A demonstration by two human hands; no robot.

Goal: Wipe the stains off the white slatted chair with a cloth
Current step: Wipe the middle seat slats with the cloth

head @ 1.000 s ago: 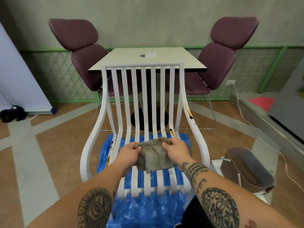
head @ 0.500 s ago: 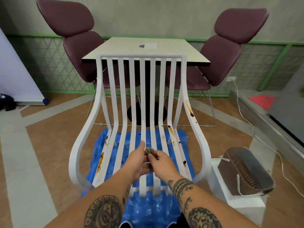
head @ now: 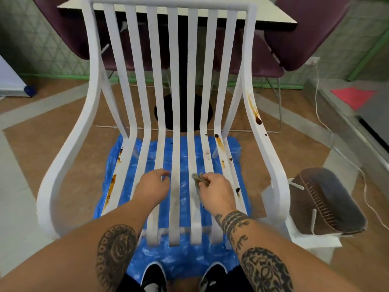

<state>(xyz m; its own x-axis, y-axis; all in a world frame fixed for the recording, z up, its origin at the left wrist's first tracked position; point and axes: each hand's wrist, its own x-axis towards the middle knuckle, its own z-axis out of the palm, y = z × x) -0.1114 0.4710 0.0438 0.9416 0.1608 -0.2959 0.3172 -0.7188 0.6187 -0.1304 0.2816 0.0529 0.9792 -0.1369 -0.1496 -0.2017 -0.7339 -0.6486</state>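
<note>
White slatted chair point(head: 174, 81) fills most of the view, standing on a blue plastic sheet point(head: 183, 260) spread over the brown floor, back toward the far wall. Behind its back, a pale square table point(head: 271, 11) flanked by two maroon padded chairs, one to the left point(head: 69, 28) and one to the right point(head: 305, 28). Right of the white chair's right armrest, a brown woven basket point(head: 328, 203) lies tilted on a low white block point(head: 315, 243). Person stands at the seat's front edge, black shoes point(head: 153, 275) on the sheet, both tattooed forearms reaching in over the seat. Left hand point(head: 153, 186) sits over the left-of-centre slats at mid-seat, fingers loosely bent, nothing in them. Right hand point(head: 216, 190) sits over the right-of-centre slats at the same depth, fingers curled tight round a bunched grey cloth point(head: 199, 178); only a small wad shows past the knuckles, down against a seat slat. The hands are apart, two slats showing between them. Brown-orange stains: a long streak ending in a dark blob on the right armrest point(head: 257, 120), a streak near the seat's back right corner point(head: 219, 141), a dark spot just right of the right hand point(head: 237, 189), and smears along the seat's left edge slat point(head: 111, 184).
</note>
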